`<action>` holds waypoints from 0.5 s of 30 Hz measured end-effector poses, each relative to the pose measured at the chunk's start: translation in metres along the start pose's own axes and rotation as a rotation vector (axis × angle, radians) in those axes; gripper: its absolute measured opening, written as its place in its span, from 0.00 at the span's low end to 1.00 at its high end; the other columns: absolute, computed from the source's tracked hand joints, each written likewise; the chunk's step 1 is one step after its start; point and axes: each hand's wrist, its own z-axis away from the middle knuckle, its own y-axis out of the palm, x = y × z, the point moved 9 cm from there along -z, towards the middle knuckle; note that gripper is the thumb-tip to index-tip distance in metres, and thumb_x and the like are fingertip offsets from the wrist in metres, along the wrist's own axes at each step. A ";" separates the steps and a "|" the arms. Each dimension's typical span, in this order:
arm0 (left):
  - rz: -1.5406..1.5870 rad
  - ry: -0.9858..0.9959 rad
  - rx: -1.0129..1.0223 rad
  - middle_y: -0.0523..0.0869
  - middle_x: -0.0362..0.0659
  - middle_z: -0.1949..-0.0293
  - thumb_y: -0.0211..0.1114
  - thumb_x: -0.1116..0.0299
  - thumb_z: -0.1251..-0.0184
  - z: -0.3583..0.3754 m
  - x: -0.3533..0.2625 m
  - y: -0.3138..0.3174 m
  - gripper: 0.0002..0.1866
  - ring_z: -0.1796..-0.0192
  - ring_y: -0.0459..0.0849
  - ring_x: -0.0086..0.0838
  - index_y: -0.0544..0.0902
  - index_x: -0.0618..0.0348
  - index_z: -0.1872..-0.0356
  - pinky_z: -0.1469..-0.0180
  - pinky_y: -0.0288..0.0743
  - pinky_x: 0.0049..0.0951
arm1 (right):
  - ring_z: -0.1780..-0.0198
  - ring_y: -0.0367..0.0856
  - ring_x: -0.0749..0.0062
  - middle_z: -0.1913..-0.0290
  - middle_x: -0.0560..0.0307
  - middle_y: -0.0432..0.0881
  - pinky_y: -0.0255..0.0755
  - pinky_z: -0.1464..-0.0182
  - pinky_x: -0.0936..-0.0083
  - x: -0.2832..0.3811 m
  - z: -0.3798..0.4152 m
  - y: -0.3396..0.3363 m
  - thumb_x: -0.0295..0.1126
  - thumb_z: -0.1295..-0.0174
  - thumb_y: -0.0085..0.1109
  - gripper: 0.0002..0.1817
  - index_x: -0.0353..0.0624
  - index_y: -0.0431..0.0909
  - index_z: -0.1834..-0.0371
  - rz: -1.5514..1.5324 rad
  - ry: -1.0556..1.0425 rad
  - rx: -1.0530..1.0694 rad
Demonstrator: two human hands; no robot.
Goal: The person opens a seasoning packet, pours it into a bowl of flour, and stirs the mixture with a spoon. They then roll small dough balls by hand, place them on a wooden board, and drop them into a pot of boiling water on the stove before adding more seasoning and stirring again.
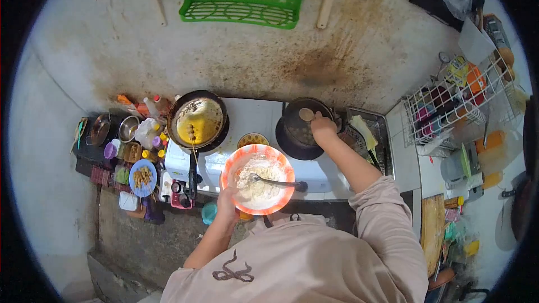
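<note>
In my left hand (227, 205) is the rim of an orange-and-white bowl (228, 164), tilted slightly toward me. Pale, lumpy, flour-like mix (259, 185) fills its bottom, and a metal spoon (281, 182) rests in it with the handle over the right side. My right hand (324, 129) is closed above a dark pot (289, 148) on the right burner. At its fingertips is a small round, light-brown scoop-like thing (306, 114); its handle, if any, is hidden. Several round pieces show dimly in the pot's liquid.
On the left burner, a frying pan (216, 109) holds yellow liquid and a skewer (192, 136); its handle points toward me. A blue plate (135, 182) of skewers stands left. A small patterned bowl (254, 139) sits between burners. At right are a sink (387, 134) and dish rack (443, 106).
</note>
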 end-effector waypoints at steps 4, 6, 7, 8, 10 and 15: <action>0.024 -0.010 -0.010 0.70 0.55 0.50 0.46 0.69 0.54 0.010 -0.007 -0.004 0.29 0.48 0.72 0.44 0.61 0.70 0.46 0.46 0.67 0.40 | 0.54 0.77 0.55 0.58 0.43 0.77 0.72 0.56 0.64 0.010 0.006 -0.023 0.32 0.41 0.40 0.16 0.32 0.66 0.54 -0.077 0.131 0.127; 0.008 -0.022 -0.038 0.70 0.55 0.51 0.47 0.70 0.54 0.012 -0.007 -0.011 0.29 0.48 0.72 0.44 0.61 0.69 0.46 0.46 0.67 0.40 | 0.52 0.76 0.56 0.57 0.44 0.77 0.72 0.56 0.64 0.008 0.000 -0.015 0.32 0.41 0.41 0.18 0.29 0.65 0.52 -0.026 0.102 0.140; 0.010 0.002 -0.044 0.70 0.54 0.51 0.47 0.70 0.55 0.014 -0.010 -0.011 0.29 0.48 0.72 0.44 0.61 0.69 0.45 0.46 0.67 0.40 | 0.52 0.76 0.56 0.56 0.44 0.77 0.72 0.56 0.65 0.004 -0.005 -0.007 0.32 0.41 0.42 0.18 0.30 0.67 0.52 -0.017 0.112 0.149; 0.012 0.024 -0.050 0.70 0.54 0.51 0.47 0.70 0.55 0.017 -0.014 -0.008 0.30 0.48 0.72 0.44 0.61 0.69 0.45 0.46 0.67 0.40 | 0.52 0.76 0.56 0.56 0.44 0.77 0.72 0.55 0.65 0.004 -0.008 -0.004 0.32 0.41 0.42 0.18 0.30 0.68 0.52 -0.007 0.122 0.160; 0.019 0.053 -0.040 0.70 0.54 0.50 0.47 0.70 0.55 0.018 -0.018 -0.006 0.30 0.48 0.71 0.43 0.60 0.68 0.45 0.46 0.67 0.40 | 0.53 0.76 0.55 0.56 0.44 0.77 0.71 0.54 0.64 0.000 -0.012 0.001 0.31 0.44 0.46 0.17 0.32 0.72 0.55 -0.044 0.167 0.191; 0.046 0.061 0.006 0.69 0.53 0.49 0.48 0.71 0.57 0.014 -0.016 -0.007 0.31 0.46 0.70 0.43 0.59 0.67 0.44 0.45 0.66 0.40 | 0.52 0.75 0.54 0.56 0.42 0.76 0.70 0.52 0.65 -0.013 -0.001 -0.029 0.31 0.49 0.52 0.13 0.36 0.78 0.63 -0.137 0.268 0.237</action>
